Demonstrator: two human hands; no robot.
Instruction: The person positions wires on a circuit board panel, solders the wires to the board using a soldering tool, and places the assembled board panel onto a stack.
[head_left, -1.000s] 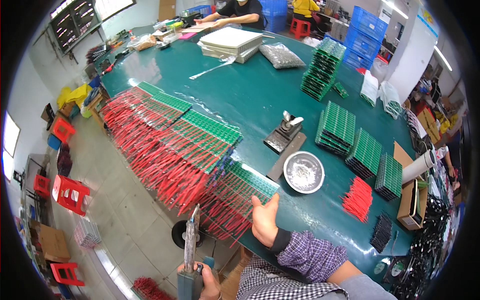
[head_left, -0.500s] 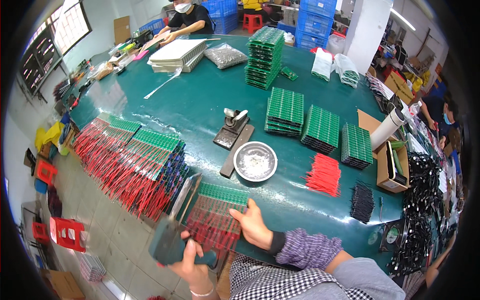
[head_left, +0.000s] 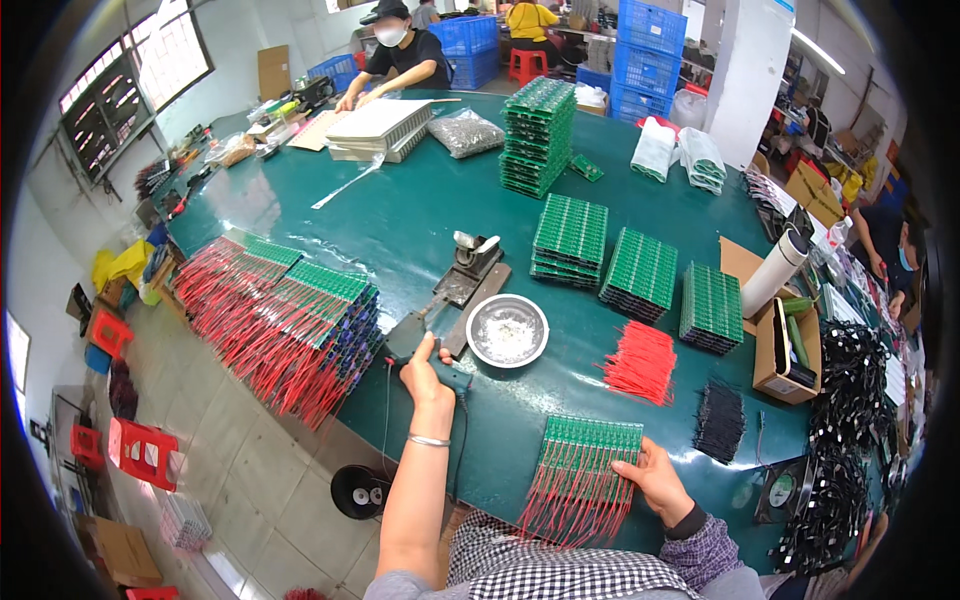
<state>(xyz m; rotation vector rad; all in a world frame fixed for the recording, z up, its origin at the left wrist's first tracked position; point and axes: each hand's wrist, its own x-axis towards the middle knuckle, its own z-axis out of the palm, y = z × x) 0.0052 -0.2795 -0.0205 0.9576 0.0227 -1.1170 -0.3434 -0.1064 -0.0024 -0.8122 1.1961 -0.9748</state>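
My left hand [head_left: 427,375], a bracelet at its wrist, is closed around a gun-shaped soldering iron [head_left: 406,336] with a cord. The iron's front end points at the metal soldering stand [head_left: 468,275]; whether it touches is unclear. Just right of the stand is a round bowl [head_left: 507,331] with whitish, shiny contents. At the near table edge my right hand [head_left: 655,483] pinches the right side of a green circuit board panel [head_left: 590,440]. Red wires [head_left: 575,505] hang from that panel toward me. Leftward lies a stack of wired panels [head_left: 290,315], red wires facing me.
Stacks of bare green panels [head_left: 570,240] stand beyond the bowl. Bundles of red wires [head_left: 640,362] and black wires [head_left: 720,420] lie to the right, near an open cardboard box [head_left: 787,350]. A co-worker [head_left: 405,60] handles sheets at the far side.
My left hand has carried the soldering iron from the near edge up toward the stand. My right hand has moved the wired panel rightward, away from the stack. The view has shifted slightly.
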